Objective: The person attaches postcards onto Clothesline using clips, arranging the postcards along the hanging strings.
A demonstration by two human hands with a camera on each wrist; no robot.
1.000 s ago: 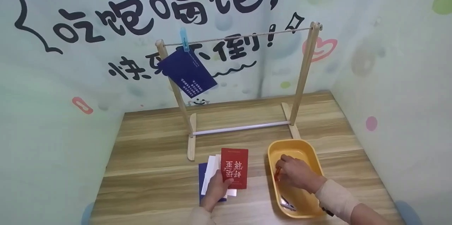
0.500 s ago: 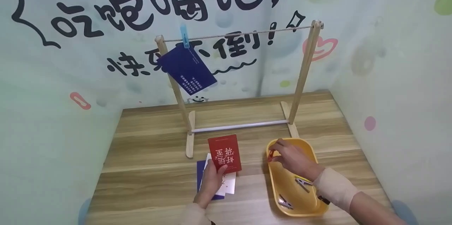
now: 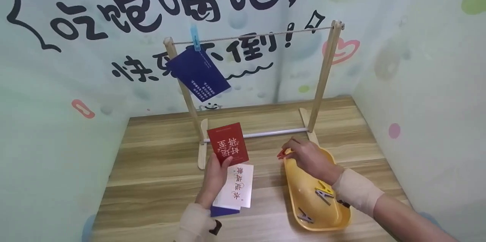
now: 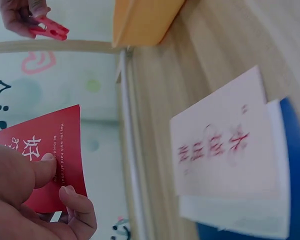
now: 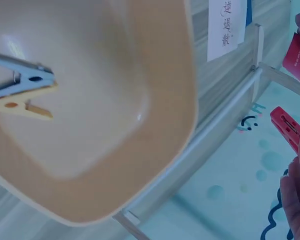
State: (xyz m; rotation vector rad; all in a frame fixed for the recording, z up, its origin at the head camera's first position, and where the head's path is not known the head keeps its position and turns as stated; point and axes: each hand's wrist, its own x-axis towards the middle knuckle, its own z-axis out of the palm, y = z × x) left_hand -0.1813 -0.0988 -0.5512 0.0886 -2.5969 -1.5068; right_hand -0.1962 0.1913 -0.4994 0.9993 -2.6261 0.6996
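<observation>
Left hand (image 3: 214,173) has come up off the table with the red card (image 3: 228,144) pinched between thumb and fingers, and it's now holding it upright in the air just in front of the wooden rack's (image 3: 326,71) bottom bar, higher and farther from the body than a second ago, when the card was only just clear of the pile. That lift uncovered the white card (image 3: 239,190) on top of the little stack, with a blue one peeking out underneath, lying flat on the table (image 3: 159,173) just right of the left wrist. Right hand (image 3: 309,158) changed too: a second ago it was down inside the yellow tub (image 3: 338,211) fishing around, now it's up over the tub's far rim pinching a red clothespin (image 3: 282,154) at the fingertips, clear in both wrist views. Tub looks like it got nudged a bit as well, and the pins left in it (image 3: 321,192) sit near the middle and the near end. On the string across the top of the rack, a blue card (image 3: 197,75) already hangs crooked from a blue pin (image 3: 196,38) at the left end, rest of the string bare. So my read is both pickups are done, card in one hand and pin in the other, and both are headed up toward the string, neither anywhere near it yet.
</observation>
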